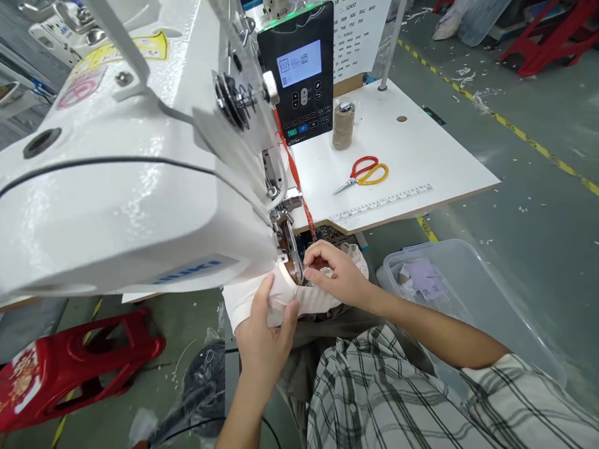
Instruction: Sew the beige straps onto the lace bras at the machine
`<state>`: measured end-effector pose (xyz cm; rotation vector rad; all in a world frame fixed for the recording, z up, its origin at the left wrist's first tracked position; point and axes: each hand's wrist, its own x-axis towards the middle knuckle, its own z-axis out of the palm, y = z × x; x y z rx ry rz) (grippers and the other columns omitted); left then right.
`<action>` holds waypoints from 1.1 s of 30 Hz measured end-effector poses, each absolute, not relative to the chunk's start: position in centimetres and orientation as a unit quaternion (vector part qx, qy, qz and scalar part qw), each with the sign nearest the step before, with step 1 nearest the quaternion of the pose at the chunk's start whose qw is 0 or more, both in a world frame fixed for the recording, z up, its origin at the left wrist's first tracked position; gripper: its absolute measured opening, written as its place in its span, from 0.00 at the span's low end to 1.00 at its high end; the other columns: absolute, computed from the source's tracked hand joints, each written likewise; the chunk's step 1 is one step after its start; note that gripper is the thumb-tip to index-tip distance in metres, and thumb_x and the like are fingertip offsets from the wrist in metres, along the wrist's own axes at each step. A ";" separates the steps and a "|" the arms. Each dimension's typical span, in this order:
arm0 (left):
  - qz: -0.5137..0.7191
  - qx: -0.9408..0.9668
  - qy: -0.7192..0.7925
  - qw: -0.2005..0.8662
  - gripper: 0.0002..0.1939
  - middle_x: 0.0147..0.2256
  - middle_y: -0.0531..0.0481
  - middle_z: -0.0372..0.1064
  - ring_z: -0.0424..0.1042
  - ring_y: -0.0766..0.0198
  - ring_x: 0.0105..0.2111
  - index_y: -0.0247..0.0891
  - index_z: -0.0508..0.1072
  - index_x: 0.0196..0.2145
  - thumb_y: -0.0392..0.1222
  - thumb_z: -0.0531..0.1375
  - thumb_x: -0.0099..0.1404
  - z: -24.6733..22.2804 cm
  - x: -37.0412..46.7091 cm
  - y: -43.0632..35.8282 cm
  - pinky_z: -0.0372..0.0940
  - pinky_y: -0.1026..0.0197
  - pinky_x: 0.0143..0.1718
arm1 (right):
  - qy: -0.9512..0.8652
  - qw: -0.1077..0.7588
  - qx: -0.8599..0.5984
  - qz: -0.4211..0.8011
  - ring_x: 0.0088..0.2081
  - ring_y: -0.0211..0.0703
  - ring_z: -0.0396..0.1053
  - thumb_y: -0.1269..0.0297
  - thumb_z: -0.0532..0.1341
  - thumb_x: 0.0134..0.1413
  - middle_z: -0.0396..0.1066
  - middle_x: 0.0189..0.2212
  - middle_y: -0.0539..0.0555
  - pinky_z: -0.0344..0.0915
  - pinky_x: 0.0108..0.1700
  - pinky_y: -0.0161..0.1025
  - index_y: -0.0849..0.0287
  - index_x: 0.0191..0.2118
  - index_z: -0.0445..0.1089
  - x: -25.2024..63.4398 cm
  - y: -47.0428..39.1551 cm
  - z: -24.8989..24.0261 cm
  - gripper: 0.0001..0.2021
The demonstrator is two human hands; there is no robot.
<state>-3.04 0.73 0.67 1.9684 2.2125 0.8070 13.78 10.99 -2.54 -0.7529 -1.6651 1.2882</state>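
Observation:
A white sewing machine (116, 187) fills the left of the head view, its needle area (286, 249) just above my hands. A piece of white fabric (299, 298) lies under the presser foot. My left hand (264, 337) grips the fabric from below and left, fingers curled over its edge. My right hand (334, 274) pinches the fabric right beside the needle. A red thread (299, 187) runs down to the needle area.
The black control panel (302, 72) stands behind the machine. On the white table (421, 168) lie red-and-yellow scissors (362, 174) and a thread cone (344, 125). A clear plastic bin (468, 293) sits right of my knees, a red stool (75, 368) at the left.

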 end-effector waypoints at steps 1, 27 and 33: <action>0.260 0.639 0.723 0.037 0.27 0.34 0.47 0.79 0.53 0.78 0.07 0.35 0.70 0.54 0.60 0.53 0.69 0.6 -3.1 0.7 0.54 0.69 0.14 | -0.669 0.435 -0.303 0.521 0.34 0.38 0.65 0.60 0.61 0.60 0.66 0.36 0.52 0.66 0.36 0.37 0.57 0.37 0.66 13.8 10.9 -2.5 0.07; 0.273 0.604 0.745 0.078 0.37 0.41 0.35 0.77 0.58 0.72 0.11 0.32 0.49 0.69 0.53 0.55 0.70 -0.5 -0.6 -1.4 0.57 0.65 0.14 | -0.718 0.419 -0.336 0.443 0.36 0.44 0.66 0.43 0.63 0.56 0.69 0.33 0.52 0.60 0.41 0.42 0.57 0.37 0.66 14.7 9.1 -1.5 0.20; 0.268 0.666 0.686 0.118 0.43 0.62 0.20 0.59 0.74 0.63 0.22 0.35 0.37 0.72 0.52 0.55 0.70 -2.5 2.8 -4.3 0.64 0.63 0.17 | -0.616 0.396 -0.359 0.579 0.34 0.40 0.65 0.60 0.59 0.61 0.69 0.32 0.50 0.61 0.37 0.37 0.58 0.35 0.67 15.1 6.8 -2.5 0.07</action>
